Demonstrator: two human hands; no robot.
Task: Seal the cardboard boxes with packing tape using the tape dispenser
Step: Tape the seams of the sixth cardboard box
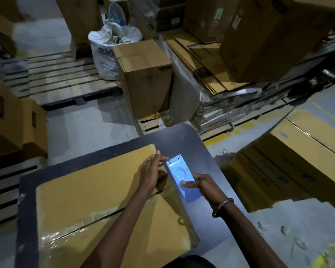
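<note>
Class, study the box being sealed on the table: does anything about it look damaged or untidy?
Yes. The tape along the cardboard box seam looks wrinkled and uneven, and the flap corner by the left hand is ragged.

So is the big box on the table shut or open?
Shut. The box's flaps lie flat and clear tape covers the seam.

Both forearms reach forward; the left hand (150, 169) lies flat with straight fingers, the right hand (202, 185) curls in a grip, thumb on top.
</note>
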